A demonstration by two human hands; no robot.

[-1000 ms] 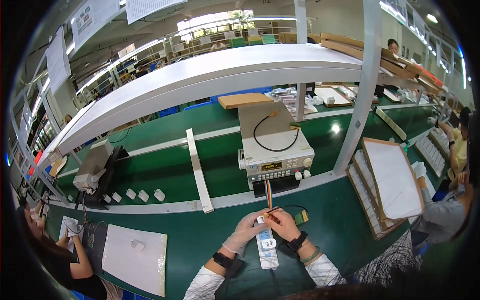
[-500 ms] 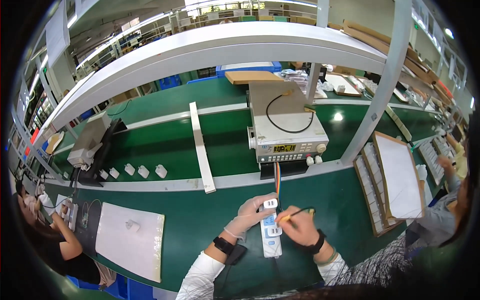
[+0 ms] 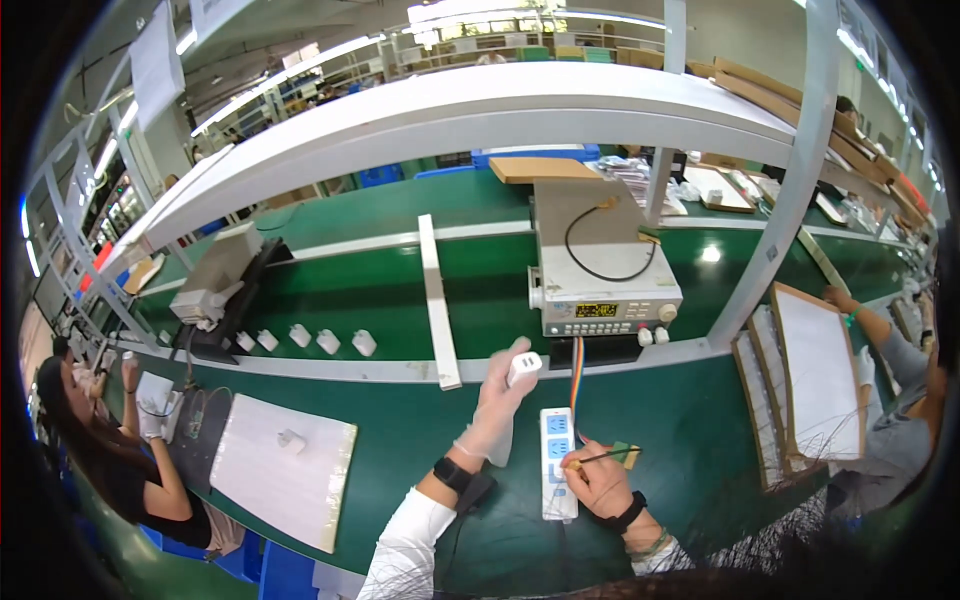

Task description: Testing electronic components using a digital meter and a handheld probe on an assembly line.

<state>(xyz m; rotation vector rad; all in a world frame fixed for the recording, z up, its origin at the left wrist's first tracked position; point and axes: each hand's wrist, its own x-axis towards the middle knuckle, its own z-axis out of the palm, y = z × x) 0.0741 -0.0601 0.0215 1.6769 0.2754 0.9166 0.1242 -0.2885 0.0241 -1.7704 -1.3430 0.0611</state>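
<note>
My left hand [image 3: 502, 385], in a thin clear glove, is closed on a white two-port USB charger [image 3: 523, 370], held above the bench away from the power strip. The white power strip [image 3: 557, 503] with blue sockets lies in front of me, its two far sockets showing. Beside its lower half, my right hand [image 3: 600, 483] pinches a short black cable [image 3: 603, 456] with a yellowish plug end at the fingertips. A small green board [image 3: 626, 455] is at the cable's other end. My right fingers partly cover the strip's nearer sockets.
A bench instrument [image 3: 610, 300] with a lit display stands ahead; a rainbow ribbon cable [image 3: 577, 375] runs down from it. Several white chargers [image 3: 328, 342] line the rail at left. A white sheet [image 3: 285, 465] carries one charger. Stacked trays [image 3: 815, 375] stand right; co-workers sit on both sides.
My left hand has lifted the charger off the strip's far end and carried it up and left. My right hand remains by the strip with the cable. The view has shifted slightly.
</note>
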